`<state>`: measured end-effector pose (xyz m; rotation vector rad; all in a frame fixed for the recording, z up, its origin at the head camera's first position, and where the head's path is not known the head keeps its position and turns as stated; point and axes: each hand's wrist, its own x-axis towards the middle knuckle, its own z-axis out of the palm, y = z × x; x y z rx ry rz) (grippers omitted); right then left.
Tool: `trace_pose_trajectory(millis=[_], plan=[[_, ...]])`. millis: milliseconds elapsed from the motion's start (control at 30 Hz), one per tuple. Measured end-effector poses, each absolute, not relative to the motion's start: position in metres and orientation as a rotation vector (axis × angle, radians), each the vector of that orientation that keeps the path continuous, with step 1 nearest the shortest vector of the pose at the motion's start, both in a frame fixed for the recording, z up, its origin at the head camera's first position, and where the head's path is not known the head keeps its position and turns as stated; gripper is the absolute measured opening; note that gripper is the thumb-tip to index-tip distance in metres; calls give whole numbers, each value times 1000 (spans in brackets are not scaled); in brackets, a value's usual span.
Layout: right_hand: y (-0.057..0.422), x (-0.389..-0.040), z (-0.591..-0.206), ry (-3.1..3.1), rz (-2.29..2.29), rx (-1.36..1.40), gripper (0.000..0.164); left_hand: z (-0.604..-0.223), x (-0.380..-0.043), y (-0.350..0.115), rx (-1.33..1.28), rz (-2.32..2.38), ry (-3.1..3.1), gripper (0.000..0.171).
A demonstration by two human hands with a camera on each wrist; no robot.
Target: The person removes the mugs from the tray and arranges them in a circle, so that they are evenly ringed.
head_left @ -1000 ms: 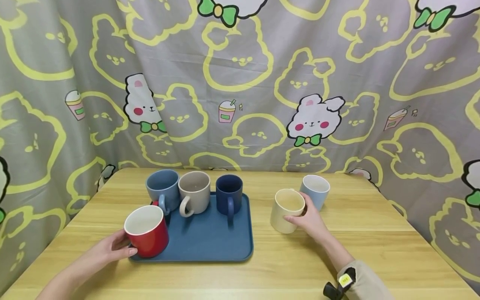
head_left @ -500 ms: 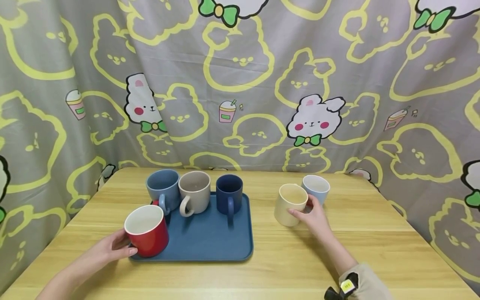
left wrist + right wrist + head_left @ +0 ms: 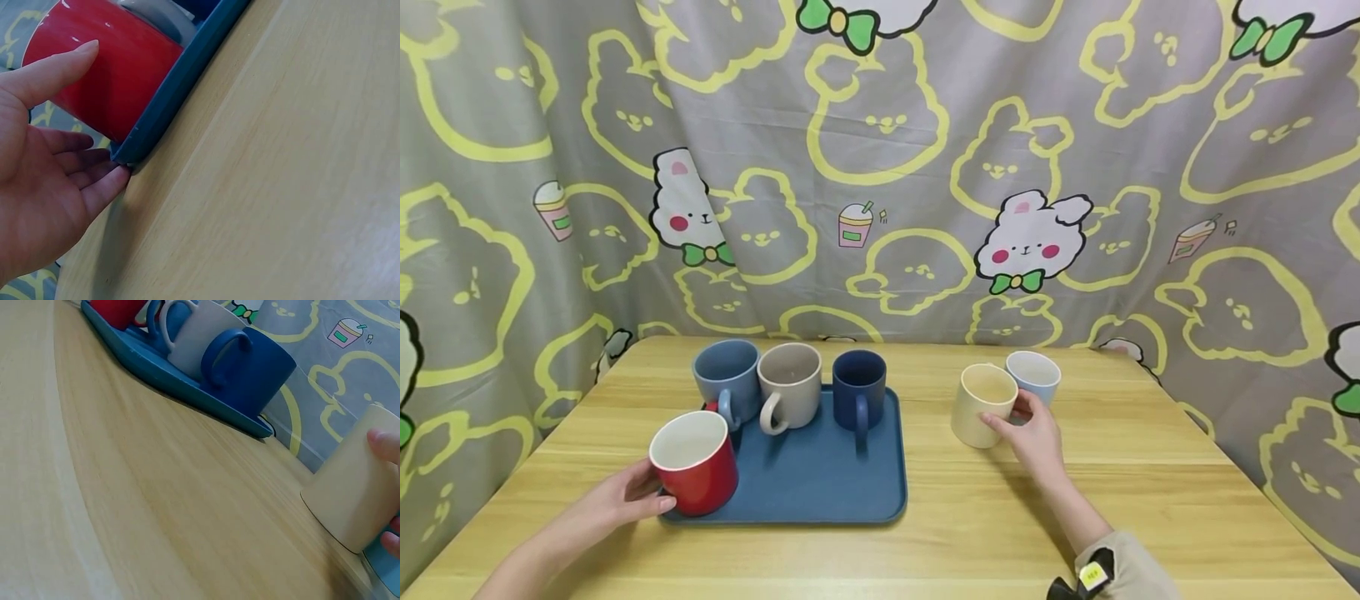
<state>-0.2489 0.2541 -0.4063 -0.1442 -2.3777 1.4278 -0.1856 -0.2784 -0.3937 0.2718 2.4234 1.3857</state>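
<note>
A red mug (image 3: 696, 471) with a white inside stands at the near left corner of the blue tray (image 3: 820, 487). My left hand (image 3: 625, 500) holds its outer side. In the left wrist view the thumb (image 3: 78, 59) lies along the red wall, and the lower fingers (image 3: 103, 187) curl at the tray's corner. To the right of the tray, my right hand (image 3: 1033, 437) grips a cream mug (image 3: 977, 421), thumb on the near side and other fingers behind. Just behind the cream mug stands a light blue mug (image 3: 1037, 371) with a white inside, partly hidden.
Along the tray's back stand a greyish-blue mug (image 3: 730, 379), a beige mug (image 3: 793, 383) and a navy mug (image 3: 859, 392), handles toward me. A printed grey curtain (image 3: 910, 208) hangs behind the wooden table (image 3: 985, 533).
My right hand has carried the cream mug slightly back and right, closer to the light blue mug. The left hand and red mug have stayed in place.
</note>
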Motion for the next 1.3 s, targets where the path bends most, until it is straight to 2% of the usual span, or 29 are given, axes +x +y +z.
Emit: trace_pose_trajectory(millis=[400,733,1000,1300], plan=[[256,-247,-408,-2334,1404,-174,56,-395,-185,-279,260,1387,2427,78],[261,-237,-398,-2249,1459,-202,38,-395,-185,-278,271,1380,2449,79],[250,-225,-374,-2185,1498,-75,35,-396,-182,-280,302,1383,2459,76],[209,-223,-349,-2169,1606,217,35,-394,-183,-279,336,1366,2508,75]])
